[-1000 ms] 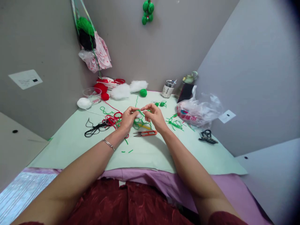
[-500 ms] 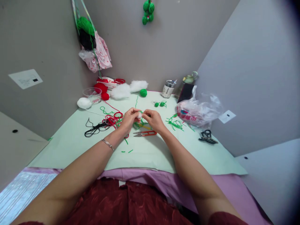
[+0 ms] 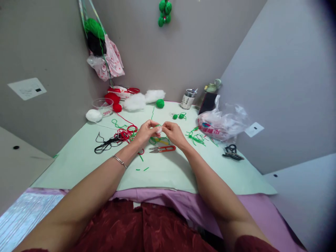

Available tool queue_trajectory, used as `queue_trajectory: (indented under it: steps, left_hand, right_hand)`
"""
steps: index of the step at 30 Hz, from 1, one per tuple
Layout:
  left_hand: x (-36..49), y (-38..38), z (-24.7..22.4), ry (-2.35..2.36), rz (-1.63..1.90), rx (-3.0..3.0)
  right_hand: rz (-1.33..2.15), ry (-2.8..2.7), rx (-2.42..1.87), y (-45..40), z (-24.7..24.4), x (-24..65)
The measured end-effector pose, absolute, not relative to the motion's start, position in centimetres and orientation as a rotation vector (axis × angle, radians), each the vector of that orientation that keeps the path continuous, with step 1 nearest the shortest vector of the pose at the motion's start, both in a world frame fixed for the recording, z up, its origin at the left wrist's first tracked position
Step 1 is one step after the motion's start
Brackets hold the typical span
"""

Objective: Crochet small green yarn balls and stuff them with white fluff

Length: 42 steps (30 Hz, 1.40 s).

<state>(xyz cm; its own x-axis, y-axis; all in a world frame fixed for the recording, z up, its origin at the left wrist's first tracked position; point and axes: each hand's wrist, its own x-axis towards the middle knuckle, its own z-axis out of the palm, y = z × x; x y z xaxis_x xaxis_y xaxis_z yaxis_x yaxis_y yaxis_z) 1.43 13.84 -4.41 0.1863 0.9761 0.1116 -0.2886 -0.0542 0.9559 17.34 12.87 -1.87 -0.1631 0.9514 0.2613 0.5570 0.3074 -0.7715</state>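
My left hand (image 3: 146, 133) pinches a small tuft of white stuffing (image 3: 159, 130) with a bit of green yarn work at its top edge. Thumb and fingertips of my right hand (image 3: 173, 133) are pressed together at the tuft's right side; what lies between them is too small to make out. Just below the hands, orange-handled thread snips (image 3: 168, 149) lie on the pale green table cover (image 3: 168, 176). Loops of green yarn (image 3: 155, 141) and a short yellow strip (image 3: 164, 142) rest under the fingers.
Red yarn (image 3: 126, 134) and black yarn (image 3: 107, 144) tangle at left, near a white yarn ball (image 3: 93, 115) and plastic tub (image 3: 106, 107). Fluffy stuffing (image 3: 135, 102) sits behind. At right are green yarn scraps (image 3: 196, 138), a plastic bag (image 3: 220, 124) and a black hair claw (image 3: 232, 153).
The right fingers have moved slightly right, from over the tuft to its edge, and more of the white stuffing shows. The left hand keeps its hold.
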Motion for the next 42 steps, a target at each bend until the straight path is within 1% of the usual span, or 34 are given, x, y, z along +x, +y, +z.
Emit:
queue_trajectory:
  steps: [6,10,21,28,35,42]
  left_hand:
    - [1.8,14.4,-5.4,0.977,1.35,1.168]
    - [2.0,14.4,-5.5,0.992,1.386,1.14]
    - [1.6,13.5,-4.2,0.766,1.25,1.142]
    - [1.8,14.1,-5.2,0.878,1.254,1.173]
    - [1.8,15.1,-6.1,1.073,1.27,1.141]
    - [1.7,14.4,-5.6,0.954,1.234,1.066]
  right_hand:
    - [0.664,-1.925,-1.292,12.2,-1.9,16.4]
    - [0.684,-1.861,-1.319,12.6,-2.8,15.8]
    - [0.748,-1.639,-1.394,13.8,-3.0,16.7]
    - [0.75,-1.747,-1.349,13.3,-2.2,17.1]
    - [0.656,-1.857,-1.36,12.3,-2.5,15.7]
    - [0.666,-1.783,-1.406,13.5,-3.1,15.7]
